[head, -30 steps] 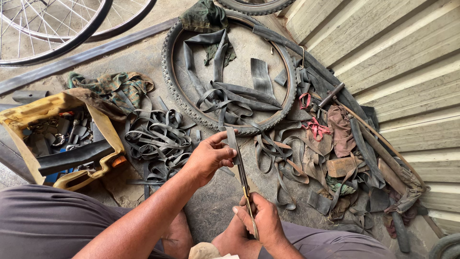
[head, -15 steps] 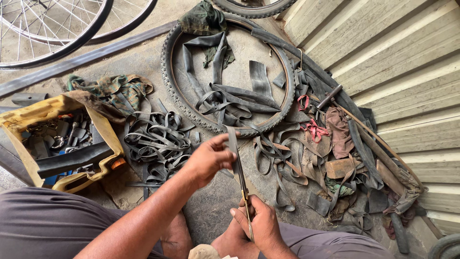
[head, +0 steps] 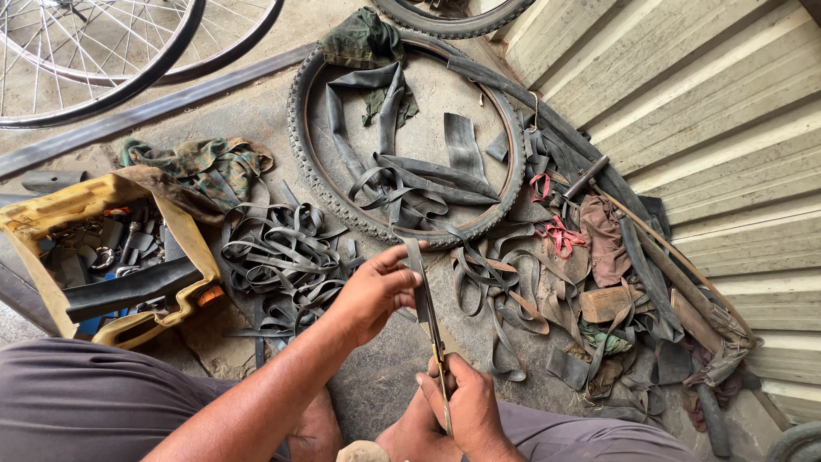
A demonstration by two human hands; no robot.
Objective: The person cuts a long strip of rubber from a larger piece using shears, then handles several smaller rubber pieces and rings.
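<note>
My left hand [head: 374,293] pinches the upper end of a narrow strip of black rubber tube [head: 418,278] and holds it upright and taut. My right hand [head: 466,406] grips a pair of scissors [head: 439,355] just below; the blades point up along the strip. Both hands hover over the dusty concrete floor between my knees, in front of a knobbly bicycle tyre [head: 318,167] lying flat with rubber offcuts inside it.
A yellow tool tray [head: 43,214] with spanners sits at left. Tangled rubber strips [head: 274,257] lie beside it, more scraps and rags at right [head: 599,257]. A corrugated metal shutter [head: 735,128] runs along the right. Spoked wheels [head: 103,51] lie at top left.
My right hand with the scissors has slid slightly down and right along the strip. My left hand keeps holding the top of the strip in nearly the same place.
</note>
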